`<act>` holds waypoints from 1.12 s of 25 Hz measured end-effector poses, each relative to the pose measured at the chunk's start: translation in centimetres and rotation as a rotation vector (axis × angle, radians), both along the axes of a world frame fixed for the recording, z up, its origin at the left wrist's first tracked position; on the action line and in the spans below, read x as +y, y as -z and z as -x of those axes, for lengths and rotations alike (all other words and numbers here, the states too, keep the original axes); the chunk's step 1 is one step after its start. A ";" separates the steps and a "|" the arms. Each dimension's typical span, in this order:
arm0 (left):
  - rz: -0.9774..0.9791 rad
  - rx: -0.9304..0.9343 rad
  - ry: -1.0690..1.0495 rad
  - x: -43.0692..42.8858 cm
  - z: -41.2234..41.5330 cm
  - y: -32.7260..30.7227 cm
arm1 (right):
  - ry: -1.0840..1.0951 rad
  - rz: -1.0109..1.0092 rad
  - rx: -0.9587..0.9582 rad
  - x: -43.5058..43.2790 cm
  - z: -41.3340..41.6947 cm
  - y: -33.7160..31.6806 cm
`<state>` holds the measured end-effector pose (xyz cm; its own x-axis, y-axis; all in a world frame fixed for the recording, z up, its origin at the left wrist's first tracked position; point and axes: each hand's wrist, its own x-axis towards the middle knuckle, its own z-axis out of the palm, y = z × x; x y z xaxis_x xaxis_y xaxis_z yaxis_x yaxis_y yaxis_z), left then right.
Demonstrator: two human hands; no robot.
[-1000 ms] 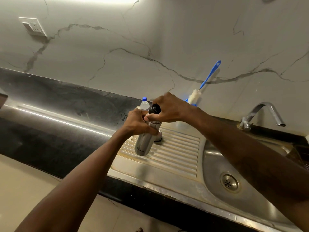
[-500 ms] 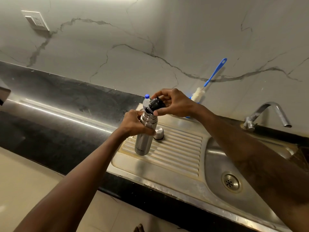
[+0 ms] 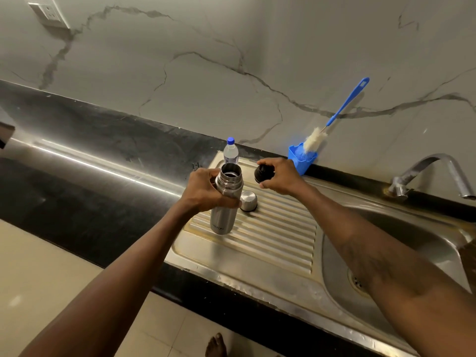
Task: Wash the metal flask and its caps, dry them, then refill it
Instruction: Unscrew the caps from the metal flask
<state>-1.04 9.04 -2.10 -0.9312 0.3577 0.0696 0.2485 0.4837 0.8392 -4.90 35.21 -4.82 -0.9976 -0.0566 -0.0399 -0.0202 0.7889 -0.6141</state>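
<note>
So, far left, a socket sits high on the marble wall. Below it runs the black table, with a streak of glare across it. The left hand comes next, its grip wrapped round the upper body of the flask just under the neck. The flask stands upright on the ribbed drainboard, mouth uncovered and dark inside. Behind it a small clear bottle with a blue lid stands upright at the back edge of the drainboard. Just right of the flask, the steel cap sits on the ribs, closed end up, close by the left fingertips. Further right, the right hand is raised over the drainboard, its grip pinching the black cap between fingers and thumb. That cap is level with the flask mouth and clear of it. A blue holder stands against the wall. The white head of a brush rests in it, and the blue handle leans up and right along the wall. At far right the tap has its spout over the basin. The right forearm partly hides the drain.
</note>
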 end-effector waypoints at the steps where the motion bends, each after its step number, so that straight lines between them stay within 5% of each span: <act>1: -0.004 -0.001 -0.001 0.0 0.2 0.1 | 0.009 -0.029 -0.030 0.2 0.5 1.3; 13: -0.031 -0.027 0.002 0.0 3.3 1.5 | -0.024 -0.057 -0.196 0.7 5.5 8.8; 28: -0.041 -0.030 0.042 1.4 4.5 1.2 | -0.019 -0.053 -0.255 2.4 5.6 9.4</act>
<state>-5.53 10.41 -3.27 -0.9172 0.3942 0.0572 0.2425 0.4387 0.8653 -10.47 37.59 -14.19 -0.9536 -0.0664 -0.2935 0.1149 0.8210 -0.5592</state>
